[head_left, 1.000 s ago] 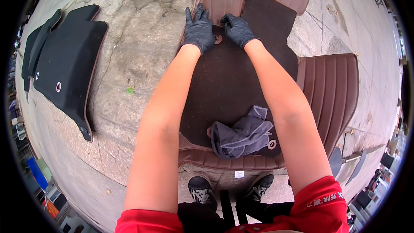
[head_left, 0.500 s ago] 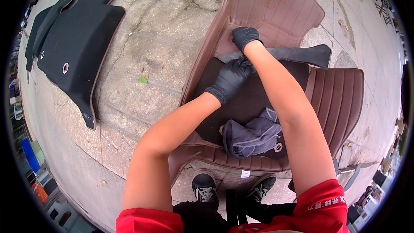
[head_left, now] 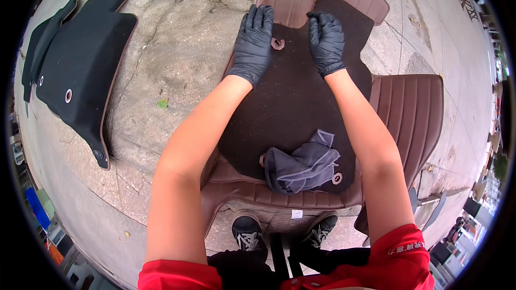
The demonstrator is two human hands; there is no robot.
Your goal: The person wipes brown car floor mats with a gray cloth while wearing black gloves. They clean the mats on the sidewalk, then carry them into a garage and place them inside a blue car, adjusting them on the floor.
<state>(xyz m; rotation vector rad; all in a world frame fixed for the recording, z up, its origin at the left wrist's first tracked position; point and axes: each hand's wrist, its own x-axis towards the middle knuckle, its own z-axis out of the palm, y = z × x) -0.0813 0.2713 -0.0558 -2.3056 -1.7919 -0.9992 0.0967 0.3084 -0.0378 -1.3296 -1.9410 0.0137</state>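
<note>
Both my hands wear black gloves and lie flat, fingers spread, on the far end of a dark brown carpet mat (head_left: 293, 107). My left hand (head_left: 253, 40) presses beside a round fastener ring (head_left: 278, 43) on the carpet. My right hand (head_left: 325, 40) rests a little to the right of that ring. The carpet mat lies on top of a ribbed brown leather car mat (head_left: 408, 113) spread on the concrete. A crumpled grey cloth (head_left: 302, 164) sits on the near end of the carpet, between my forearms.
A black car mat (head_left: 80, 75) with brown trim lies on the cracked concrete at the left. My dark shoes (head_left: 248, 232) stand at the leather mat's near edge. A small green leaf (head_left: 162, 104) lies on the ground between the mats.
The carpet's far end was folded back toward me half a second ago. Now it lies flat again, and both hands have moved forward to press on it.
</note>
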